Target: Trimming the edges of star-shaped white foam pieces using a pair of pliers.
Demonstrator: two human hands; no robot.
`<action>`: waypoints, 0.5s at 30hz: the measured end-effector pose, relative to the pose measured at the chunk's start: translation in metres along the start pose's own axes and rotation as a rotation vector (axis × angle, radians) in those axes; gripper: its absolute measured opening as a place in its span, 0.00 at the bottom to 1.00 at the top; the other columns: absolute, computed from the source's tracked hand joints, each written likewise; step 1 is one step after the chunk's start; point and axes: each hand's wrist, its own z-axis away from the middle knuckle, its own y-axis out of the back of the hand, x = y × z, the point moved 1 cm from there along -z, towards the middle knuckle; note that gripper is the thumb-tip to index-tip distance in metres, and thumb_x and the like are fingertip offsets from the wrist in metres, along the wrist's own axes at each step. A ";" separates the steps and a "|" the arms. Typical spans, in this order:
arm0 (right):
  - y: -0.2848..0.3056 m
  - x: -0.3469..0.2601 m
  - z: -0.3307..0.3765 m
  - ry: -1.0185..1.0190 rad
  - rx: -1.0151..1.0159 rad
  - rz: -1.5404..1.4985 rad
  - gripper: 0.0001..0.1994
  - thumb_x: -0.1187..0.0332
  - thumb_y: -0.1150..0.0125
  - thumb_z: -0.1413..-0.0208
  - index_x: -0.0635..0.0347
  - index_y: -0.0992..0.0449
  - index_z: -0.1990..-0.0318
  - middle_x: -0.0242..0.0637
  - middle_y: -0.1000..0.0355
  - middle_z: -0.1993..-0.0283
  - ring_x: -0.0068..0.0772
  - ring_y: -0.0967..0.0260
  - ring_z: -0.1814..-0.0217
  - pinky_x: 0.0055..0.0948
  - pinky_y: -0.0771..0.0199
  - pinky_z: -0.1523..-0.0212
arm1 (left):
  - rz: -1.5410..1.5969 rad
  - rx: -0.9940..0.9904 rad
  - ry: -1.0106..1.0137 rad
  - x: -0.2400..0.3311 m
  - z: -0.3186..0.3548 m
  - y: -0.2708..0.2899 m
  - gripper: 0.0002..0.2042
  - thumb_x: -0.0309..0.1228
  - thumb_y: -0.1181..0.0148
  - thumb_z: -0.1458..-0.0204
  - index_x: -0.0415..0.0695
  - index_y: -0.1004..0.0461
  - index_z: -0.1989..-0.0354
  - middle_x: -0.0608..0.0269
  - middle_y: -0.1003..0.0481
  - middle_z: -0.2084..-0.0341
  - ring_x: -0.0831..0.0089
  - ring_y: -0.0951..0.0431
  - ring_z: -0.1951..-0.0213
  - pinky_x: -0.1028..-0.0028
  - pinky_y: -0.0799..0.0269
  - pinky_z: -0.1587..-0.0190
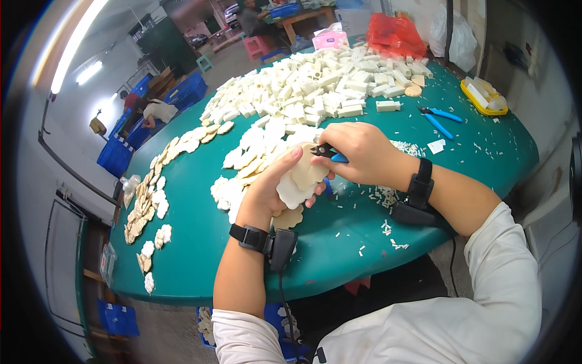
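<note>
My left hand (273, 182) is closed around cream and white scalloped, flower-shaped plastic pieces (296, 189), held up over the near part of the green table. In my right hand (361, 151) is a pair of cutting nippers (327, 152) with blue handles, its dark jaws at the upper edge of the cream piece. Whether the jaws are closed on anything is too small to tell. Behind my left hand lies a heap of similar scalloped pieces (248, 159). Small white offcuts (383, 195) are scattered under and beside my right wrist.
A large pile of white rectangular tubes (315, 79) covers the table's far side. A second pair of blue-handled nippers (439, 120) and a yellow tray (483, 100) lie at right. Scalloped pieces (142, 209) line the left edge. A red bag (395, 36) stands at the back.
</note>
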 end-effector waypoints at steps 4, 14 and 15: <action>0.000 0.004 0.002 0.002 0.027 0.038 0.17 0.57 0.31 0.46 0.60 0.27 0.63 0.41 0.28 0.69 0.45 0.27 0.67 0.37 0.28 0.67 | -0.037 -0.081 0.010 0.001 -0.004 0.006 0.27 0.51 0.41 0.44 0.44 0.32 0.44 0.50 0.23 0.63 0.67 0.21 0.69 0.72 0.26 0.78; 0.000 -0.001 0.001 0.050 0.021 -0.002 0.20 0.54 0.30 0.48 0.60 0.28 0.63 0.41 0.28 0.68 0.46 0.28 0.65 0.38 0.29 0.66 | -0.043 -0.116 0.000 0.003 -0.001 0.000 0.31 0.50 0.34 0.49 0.46 0.34 0.42 0.53 0.24 0.61 0.64 0.20 0.66 0.69 0.24 0.76; 0.000 0.000 0.002 0.047 0.031 -0.033 0.18 0.55 0.31 0.47 0.60 0.28 0.63 0.41 0.28 0.68 0.46 0.28 0.65 0.38 0.29 0.65 | -0.050 -0.117 -0.017 0.003 0.000 -0.001 0.31 0.50 0.32 0.50 0.46 0.34 0.42 0.52 0.24 0.61 0.64 0.21 0.66 0.69 0.24 0.76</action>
